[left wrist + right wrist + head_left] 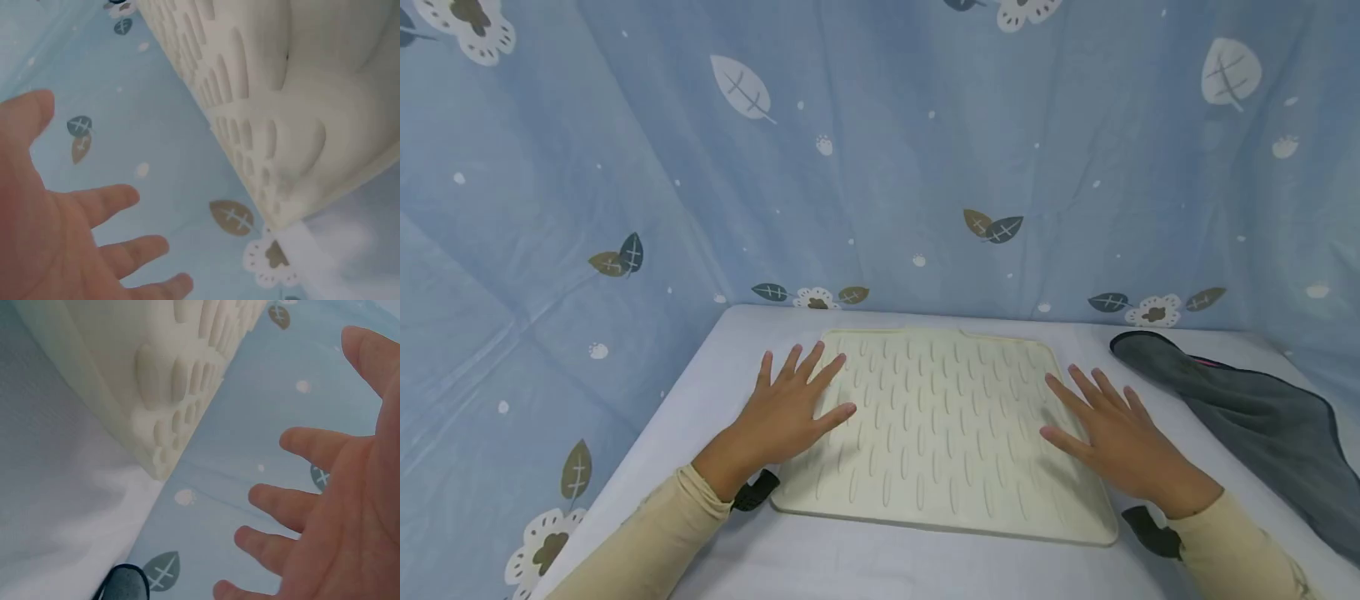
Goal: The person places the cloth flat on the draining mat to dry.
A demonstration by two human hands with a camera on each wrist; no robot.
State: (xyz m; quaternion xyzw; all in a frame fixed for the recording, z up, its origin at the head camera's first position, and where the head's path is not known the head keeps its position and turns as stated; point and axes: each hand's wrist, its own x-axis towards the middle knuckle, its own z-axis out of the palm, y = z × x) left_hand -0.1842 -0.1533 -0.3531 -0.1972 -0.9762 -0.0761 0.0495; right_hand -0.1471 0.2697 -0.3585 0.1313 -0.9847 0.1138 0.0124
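Note:
A cream drying mat [925, 425] with rows of raised oval ridges lies flat on the white table. Over its left edge, my left hand [786, 417] hovers palm down, fingers spread and holding nothing. My right hand [1112, 437] is spread the same way above the mat's right edge, also holding nothing. In the left wrist view, the left hand [69, 231] is apart from the ridged mat [275, 125]. The right wrist view has the right hand [337, 494] likewise apart from the mat's corner [165, 434].
A dark grey cloth [1247, 417] with black edging lies crumpled on the table's right side, beyond the right hand. Blue leaf-print curtains [887, 167] hang behind and to the left of the white tabletop [880, 562].

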